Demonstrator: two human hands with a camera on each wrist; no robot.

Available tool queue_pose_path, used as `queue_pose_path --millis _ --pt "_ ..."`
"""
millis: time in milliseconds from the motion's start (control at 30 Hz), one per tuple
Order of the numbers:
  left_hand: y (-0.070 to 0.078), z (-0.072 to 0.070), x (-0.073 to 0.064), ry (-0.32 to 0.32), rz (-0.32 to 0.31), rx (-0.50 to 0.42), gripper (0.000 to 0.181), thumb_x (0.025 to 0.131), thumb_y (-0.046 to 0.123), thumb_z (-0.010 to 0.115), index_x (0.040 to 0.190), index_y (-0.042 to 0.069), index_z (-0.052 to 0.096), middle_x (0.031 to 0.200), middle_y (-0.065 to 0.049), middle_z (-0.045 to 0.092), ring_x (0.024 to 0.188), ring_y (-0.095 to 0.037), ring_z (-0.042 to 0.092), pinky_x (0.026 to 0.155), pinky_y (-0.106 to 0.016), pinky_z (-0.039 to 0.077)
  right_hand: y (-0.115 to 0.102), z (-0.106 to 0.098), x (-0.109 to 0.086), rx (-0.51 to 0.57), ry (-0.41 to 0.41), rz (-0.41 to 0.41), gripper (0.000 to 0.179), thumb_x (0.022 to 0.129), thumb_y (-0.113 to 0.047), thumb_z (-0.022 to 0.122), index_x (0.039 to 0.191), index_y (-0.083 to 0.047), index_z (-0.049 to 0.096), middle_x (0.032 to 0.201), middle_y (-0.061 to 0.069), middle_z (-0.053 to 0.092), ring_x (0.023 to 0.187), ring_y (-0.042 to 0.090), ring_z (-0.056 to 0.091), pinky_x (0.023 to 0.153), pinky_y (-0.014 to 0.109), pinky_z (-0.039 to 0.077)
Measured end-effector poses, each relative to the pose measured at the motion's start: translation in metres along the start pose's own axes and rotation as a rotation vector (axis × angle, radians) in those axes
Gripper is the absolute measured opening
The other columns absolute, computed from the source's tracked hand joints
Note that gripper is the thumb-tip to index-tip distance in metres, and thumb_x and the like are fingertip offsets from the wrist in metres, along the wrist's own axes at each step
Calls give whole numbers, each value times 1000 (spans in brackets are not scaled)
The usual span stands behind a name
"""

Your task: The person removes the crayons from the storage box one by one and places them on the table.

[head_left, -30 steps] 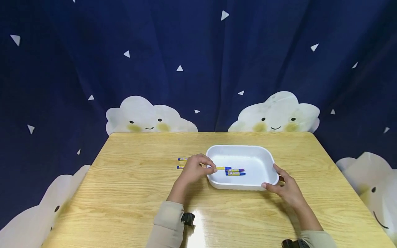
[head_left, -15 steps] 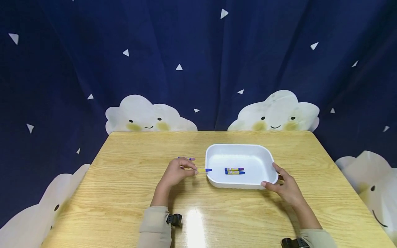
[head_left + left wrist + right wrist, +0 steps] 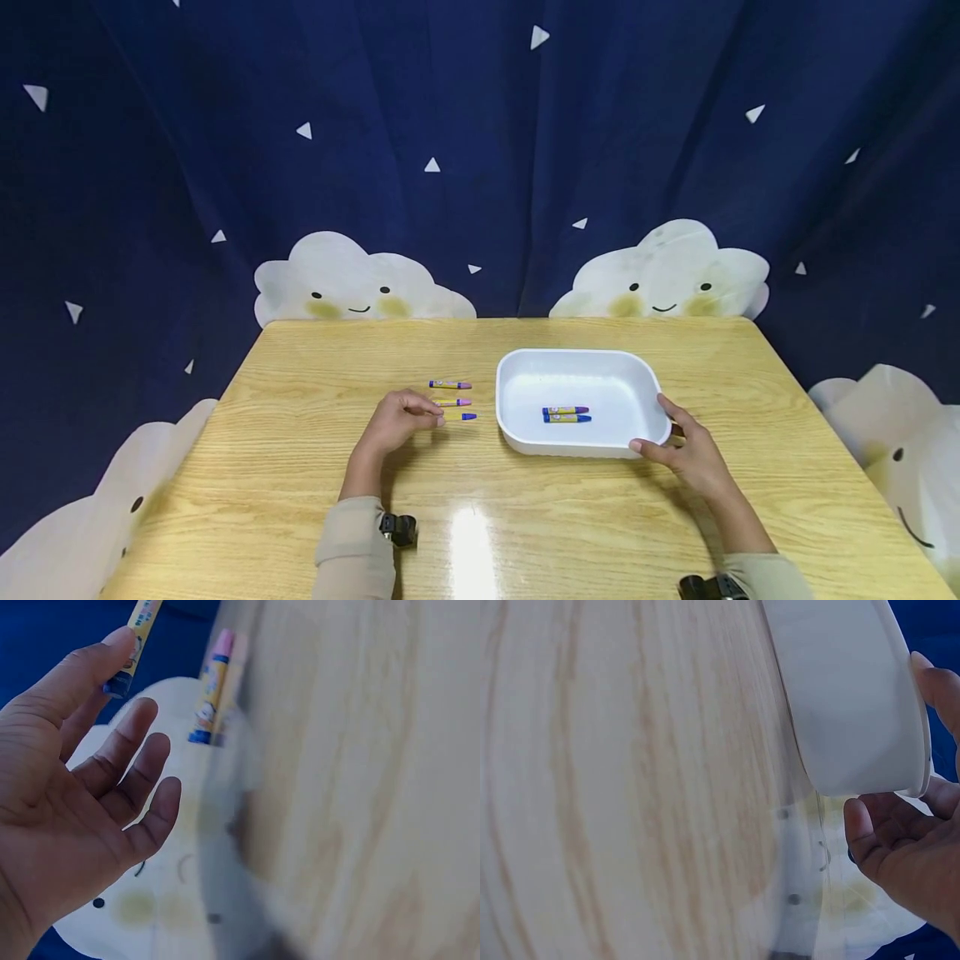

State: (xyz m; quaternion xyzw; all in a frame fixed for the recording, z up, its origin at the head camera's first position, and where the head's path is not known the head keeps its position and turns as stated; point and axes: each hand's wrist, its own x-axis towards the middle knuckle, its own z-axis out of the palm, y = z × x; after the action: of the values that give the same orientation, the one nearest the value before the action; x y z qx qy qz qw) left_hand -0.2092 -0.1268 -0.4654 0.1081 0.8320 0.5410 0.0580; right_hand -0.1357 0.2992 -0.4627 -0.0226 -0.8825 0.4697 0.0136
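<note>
My left hand (image 3: 397, 421) pinches a blue-tipped crayon (image 3: 139, 637) with a yellow wrapper between thumb and index finger, left of the white plastic basin (image 3: 626, 392). Its other fingers are loosely bent in the left wrist view. Just beyond that crayon lies a pink crayon (image 3: 457, 403) on the table, and farther back a mauve-tipped crayon (image 3: 450, 385). Inside the basin, a purple crayon (image 3: 566, 410) and a blue crayon (image 3: 567, 419) rest side by side. My right hand (image 3: 697, 458) grips the basin's right end, thumb at the front corner of the rim.
The wooden table (image 3: 300, 467) carries everything and ends at the back against a dark blue curtain (image 3: 480, 100) printed with white clouds and triangles. A dark strap device (image 3: 399, 529) is worn on the left wrist.
The left hand has drawn back leftward from over the basin with the blue crayon, uncovering the two crayons on the table. The right hand has stayed at the basin's end.
</note>
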Motion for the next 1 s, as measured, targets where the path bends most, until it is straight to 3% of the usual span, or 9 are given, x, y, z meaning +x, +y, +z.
queue_pose_path --millis 167,433,633,1000 --pt "-10 1 6 3 -43 52 6 74 5 77 79 5 74 87 -3 61 84 -17 56 76 -34 46 1 0 0 2 -1 8 96 76 -32 78 146 0 20 129 30 40 107 40 47 67 28 47" --pt "-11 5 12 -18 -121 141 4 74 9 77 78 8 75 84 0 68 80 -13 60 72 -32 46 1 -1 0 7 1 -1 94 77 -30 77 146 0 21 128 30 42 107 40 48 69 28 47" --pt "-12 4 14 7 -137 251 4 74 12 79 76 11 76 87 0 68 84 -15 60 72 -33 47 1 0 0 17 -2 -3 95 77 -30 78 146 -1 21 128 29 41 107 40 48 68 28 47" --pt "-12 6 16 -11 -157 285 6 76 14 77 80 9 76 89 -1 68 88 -19 60 73 -34 49 2 1 -1 30 0 2 95 76 -29 78 147 -1 20 128 30 41 107 41 48 68 29 47"
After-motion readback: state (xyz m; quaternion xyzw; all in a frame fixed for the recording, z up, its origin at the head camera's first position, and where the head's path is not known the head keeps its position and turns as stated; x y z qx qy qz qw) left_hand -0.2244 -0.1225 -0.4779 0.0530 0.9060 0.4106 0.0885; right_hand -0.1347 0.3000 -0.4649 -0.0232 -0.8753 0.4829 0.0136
